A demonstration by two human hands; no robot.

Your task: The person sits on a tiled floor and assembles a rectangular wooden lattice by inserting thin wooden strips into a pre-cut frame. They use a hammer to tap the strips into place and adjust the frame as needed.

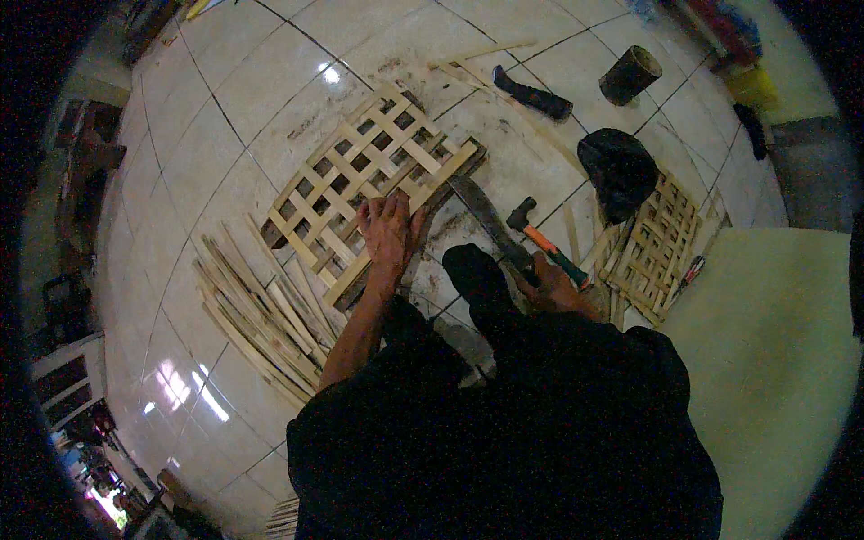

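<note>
A woven lattice panel (346,166) of pale wooden or bamboo strips lies tilted in front of me, framed by thicker strips. My left hand (389,236) grips its near edge strip, fingers over the top. In my right hand (553,290) is the handle of a machete (486,216). Its dark blade points forward and left, with the tip close to the panel's right corner. Just right of the blade rests a hammer (544,238) with an orange and dark handle, near my right hand. How far the right fingers close around the handle is partly hidden.
Loose strips (261,310) lie bundled on the tiled floor at left. To the right are a second lattice (661,247), a black plastic bag (616,171), a cylindrical container (630,76) and a dark tool-like object (533,95). A pale board (765,360) fills the lower right.
</note>
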